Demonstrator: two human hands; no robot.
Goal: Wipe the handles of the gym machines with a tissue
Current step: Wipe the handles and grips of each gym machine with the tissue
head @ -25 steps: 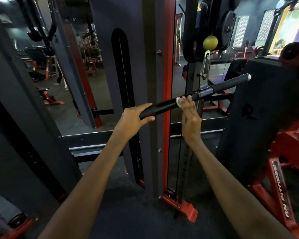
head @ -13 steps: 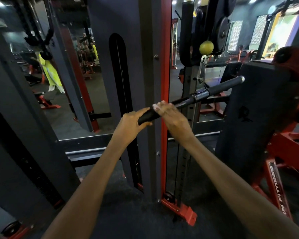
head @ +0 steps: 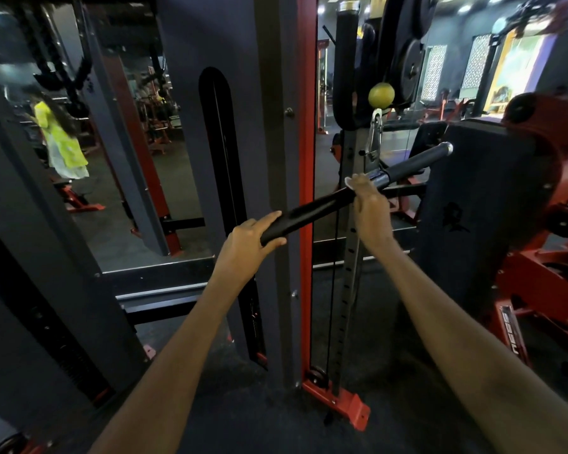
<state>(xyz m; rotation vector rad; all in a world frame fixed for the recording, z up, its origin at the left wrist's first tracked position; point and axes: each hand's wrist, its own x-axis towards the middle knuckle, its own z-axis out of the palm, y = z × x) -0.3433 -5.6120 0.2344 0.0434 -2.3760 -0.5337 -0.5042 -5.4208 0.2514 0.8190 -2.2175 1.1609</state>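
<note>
A straight black cable-machine bar (head: pixel 318 207) hangs tilted, its right end higher, from a carabiner (head: pixel 374 132) under a yellow-green stopper ball (head: pixel 381 95). My left hand (head: pixel 248 242) grips the bar's lower left end, thumb underneath. Near the bar's middle, beside the shiny metal collar, my right hand (head: pixel 369 208) wraps a white tissue (head: pixel 349 181) around the bar; only a corner of the tissue shows above my fingers.
The grey and red cable tower (head: pixel 287 158) stands right behind the bar. A black padded seat back on a red frame (head: pixel 479 224) stands at the right. A mirror at the left shows a person in yellow (head: pixel 59 139). Dark rubber floor lies below.
My right hand slid the tissue left along the bar toward my left hand, then back right to the middle near the collar. My left hand kept its grip on the end.
</note>
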